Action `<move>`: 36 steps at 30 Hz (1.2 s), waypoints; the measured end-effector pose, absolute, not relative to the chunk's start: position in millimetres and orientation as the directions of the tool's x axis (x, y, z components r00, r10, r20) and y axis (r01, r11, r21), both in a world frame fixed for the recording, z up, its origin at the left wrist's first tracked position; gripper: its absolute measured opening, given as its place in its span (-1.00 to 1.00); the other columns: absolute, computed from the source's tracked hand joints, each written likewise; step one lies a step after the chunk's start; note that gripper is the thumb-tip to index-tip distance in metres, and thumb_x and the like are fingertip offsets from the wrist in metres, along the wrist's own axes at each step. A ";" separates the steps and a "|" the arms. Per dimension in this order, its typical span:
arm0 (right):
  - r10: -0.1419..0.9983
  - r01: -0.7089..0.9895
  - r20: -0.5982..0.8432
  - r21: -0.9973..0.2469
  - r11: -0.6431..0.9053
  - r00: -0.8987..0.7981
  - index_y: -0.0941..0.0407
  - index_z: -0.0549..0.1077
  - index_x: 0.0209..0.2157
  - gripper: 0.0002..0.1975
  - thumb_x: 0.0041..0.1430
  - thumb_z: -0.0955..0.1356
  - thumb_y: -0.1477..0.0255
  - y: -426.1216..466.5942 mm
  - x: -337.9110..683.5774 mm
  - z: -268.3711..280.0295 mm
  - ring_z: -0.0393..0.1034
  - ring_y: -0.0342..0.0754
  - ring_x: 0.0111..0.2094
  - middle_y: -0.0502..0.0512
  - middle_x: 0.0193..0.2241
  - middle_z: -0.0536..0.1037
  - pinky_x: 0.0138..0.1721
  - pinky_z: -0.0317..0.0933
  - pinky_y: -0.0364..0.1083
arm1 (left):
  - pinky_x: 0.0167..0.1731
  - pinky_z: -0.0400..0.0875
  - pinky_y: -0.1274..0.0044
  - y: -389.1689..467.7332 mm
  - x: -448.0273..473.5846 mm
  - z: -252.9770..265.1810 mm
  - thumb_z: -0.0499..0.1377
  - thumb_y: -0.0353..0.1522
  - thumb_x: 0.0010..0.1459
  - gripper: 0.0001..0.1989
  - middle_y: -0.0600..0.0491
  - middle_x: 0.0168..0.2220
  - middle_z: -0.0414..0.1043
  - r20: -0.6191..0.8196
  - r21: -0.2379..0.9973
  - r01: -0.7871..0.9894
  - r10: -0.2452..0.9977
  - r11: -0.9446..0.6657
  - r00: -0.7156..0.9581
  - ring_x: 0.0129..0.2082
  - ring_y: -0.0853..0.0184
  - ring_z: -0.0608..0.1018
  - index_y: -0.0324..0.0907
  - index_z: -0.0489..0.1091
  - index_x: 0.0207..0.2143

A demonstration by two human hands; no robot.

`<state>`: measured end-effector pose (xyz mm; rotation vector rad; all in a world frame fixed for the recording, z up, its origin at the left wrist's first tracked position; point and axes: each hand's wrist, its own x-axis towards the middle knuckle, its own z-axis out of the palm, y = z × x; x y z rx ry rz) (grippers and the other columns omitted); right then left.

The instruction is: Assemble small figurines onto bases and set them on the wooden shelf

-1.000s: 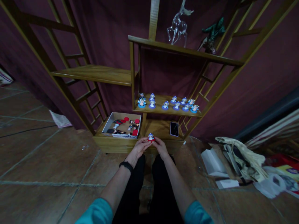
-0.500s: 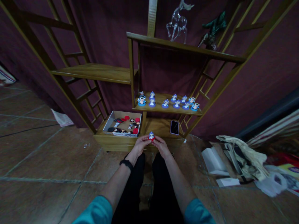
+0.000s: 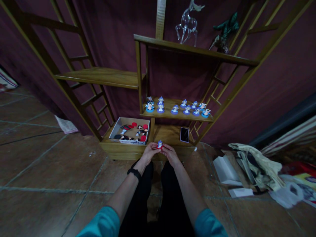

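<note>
Below the centre of the frame, a figurine (image 3: pixel 160 144) pinched between left hand (image 3: pixel 149 152) and right hand (image 3: pixel 171 154)

The fingers of both hands close narrowly around it from either side, with its red base (image 3: pixel 161 147) low between the fingertips. It is held upright, or nearly so, before the front edge of the lower shelf (image 3: pixel 165 133). Little has changed over the last second: the hands keep the same two-sided grip, and any small turn of the figurine is too fine to make out. So it is still being handled, not set down.

On the middle shelf (image 3: pixel 168 105), right of centre, the purple-and-white figures (image 3: pixel 175 109) stand as they did, with blue-based ones (image 3: pixel 149 107) toward both ends. Left of the hands, the open box (image 3: pixel 133 131) holds the same dark-haired figures (image 3: pixel 141 132) and red discs (image 3: pixel 143 138). A phone (image 3: pixel 184 135) lies to their right.
</note>
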<state>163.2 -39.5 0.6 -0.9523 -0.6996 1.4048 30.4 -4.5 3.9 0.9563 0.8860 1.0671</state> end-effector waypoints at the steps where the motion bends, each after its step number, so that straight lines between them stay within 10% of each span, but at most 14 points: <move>1: 0.988 -0.487 -0.137 -0.870 -0.084 0.074 0.14 0.47 -0.25 -0.60 -0.21 0.47 0.33 -38.6 163.7 -0.3 0.43 -0.07 -0.32 0.11 -0.28 0.55 -0.26 0.30 -0.05 | -0.24 0.34 0.50 -5.0 30.5 4.7 0.38 -0.46 -0.35 -0.60 0.04 -0.40 0.48 -0.121 0.935 -0.296 0.961 0.194 0.247 -0.39 0.38 0.50 -0.24 0.35 -0.37; 17: 0.975 -0.458 -0.214 -0.873 -0.166 0.054 0.16 0.50 -0.28 -0.63 -0.24 0.45 0.37 -36.5 167.1 5.3 0.32 -0.17 -0.56 0.07 -0.49 0.55 -0.54 0.20 -0.17 | -0.30 0.43 0.50 -7.0 23.7 13.3 0.25 -0.41 -0.06 -0.86 0.01 -0.41 0.45 -0.244 0.844 -0.397 0.917 0.361 0.316 -0.41 0.39 0.51 -0.27 0.36 -0.41; 36: 0.977 -0.459 -0.195 -0.878 -0.136 0.082 0.15 0.48 -0.29 -0.64 -0.21 0.46 0.34 -35.0 166.3 -2.0 0.36 -0.19 -0.49 0.04 -0.45 0.54 -0.37 0.27 -0.13 | -0.26 0.47 0.47 1.2 20.0 7.5 0.25 -0.55 -0.10 -0.69 -0.12 -0.34 0.50 -0.300 0.796 -0.417 0.884 0.439 0.358 -0.35 0.30 0.56 -0.33 0.38 -0.21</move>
